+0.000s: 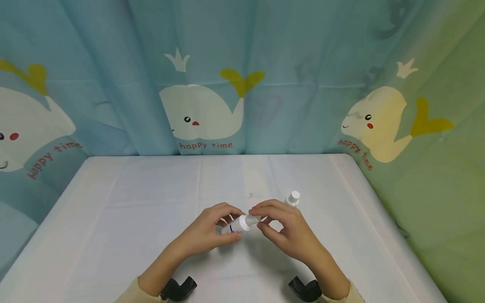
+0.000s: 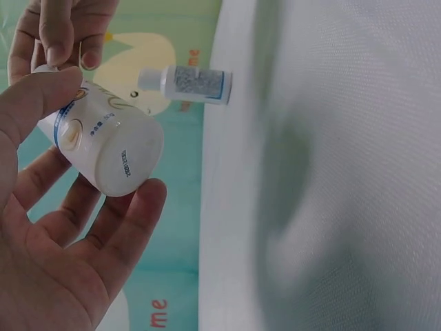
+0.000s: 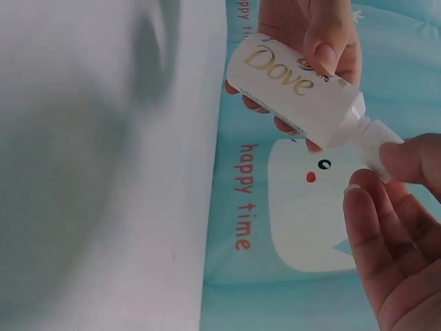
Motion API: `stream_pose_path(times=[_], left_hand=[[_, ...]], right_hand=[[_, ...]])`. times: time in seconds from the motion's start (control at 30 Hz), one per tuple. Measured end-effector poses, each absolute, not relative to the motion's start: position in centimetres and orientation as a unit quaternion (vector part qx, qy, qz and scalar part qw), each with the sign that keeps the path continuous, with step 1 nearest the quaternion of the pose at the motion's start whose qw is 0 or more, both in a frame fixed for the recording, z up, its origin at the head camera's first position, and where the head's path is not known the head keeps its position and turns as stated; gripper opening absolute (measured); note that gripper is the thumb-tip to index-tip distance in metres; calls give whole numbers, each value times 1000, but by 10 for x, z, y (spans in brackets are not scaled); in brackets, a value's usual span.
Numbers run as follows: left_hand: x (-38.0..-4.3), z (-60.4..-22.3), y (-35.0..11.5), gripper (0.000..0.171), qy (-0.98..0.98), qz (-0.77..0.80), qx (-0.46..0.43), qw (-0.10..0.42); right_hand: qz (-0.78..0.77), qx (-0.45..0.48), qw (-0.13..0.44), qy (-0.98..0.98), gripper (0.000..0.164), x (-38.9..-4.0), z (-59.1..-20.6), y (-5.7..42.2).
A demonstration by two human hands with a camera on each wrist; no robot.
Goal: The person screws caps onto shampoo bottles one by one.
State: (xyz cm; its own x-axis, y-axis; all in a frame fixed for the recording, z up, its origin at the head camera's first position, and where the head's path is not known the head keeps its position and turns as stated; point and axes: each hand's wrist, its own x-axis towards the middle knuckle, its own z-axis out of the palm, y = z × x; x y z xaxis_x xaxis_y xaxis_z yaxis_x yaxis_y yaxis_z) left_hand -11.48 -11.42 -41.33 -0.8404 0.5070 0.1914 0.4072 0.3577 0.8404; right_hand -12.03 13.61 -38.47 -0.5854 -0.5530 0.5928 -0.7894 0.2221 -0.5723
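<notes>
Over the table, my left hand [image 1: 213,229] grips a small white Dove lotion bottle [image 3: 293,89] by its body, tilted with its base toward the left wrist camera. My right hand [image 1: 284,225] pinches the white cap [image 3: 377,143] between thumb and fingers. A strip of the neck shows between cap and shoulder in the right wrist view. Gold lettering marks the bottle's front. Beyond my right hand stands a second white bottle [image 2: 196,83] with its cap on, its label of small print facing the left wrist camera.
A white cloth covers the table [image 1: 151,189]. Behind and to the sides hangs a blue-green curtain [image 1: 295,75] printed with whales. Black wrist mounts [image 1: 182,289] sit below both hands.
</notes>
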Motion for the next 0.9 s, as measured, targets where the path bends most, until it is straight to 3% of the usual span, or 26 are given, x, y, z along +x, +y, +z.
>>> stream_pose_path(times=[0.9], left_hand=[[-116, -413, -114, 38, 810, 496, 307, 56]], right_hand=[[418, 420, 134, -794, 30, -123, -389, 141]])
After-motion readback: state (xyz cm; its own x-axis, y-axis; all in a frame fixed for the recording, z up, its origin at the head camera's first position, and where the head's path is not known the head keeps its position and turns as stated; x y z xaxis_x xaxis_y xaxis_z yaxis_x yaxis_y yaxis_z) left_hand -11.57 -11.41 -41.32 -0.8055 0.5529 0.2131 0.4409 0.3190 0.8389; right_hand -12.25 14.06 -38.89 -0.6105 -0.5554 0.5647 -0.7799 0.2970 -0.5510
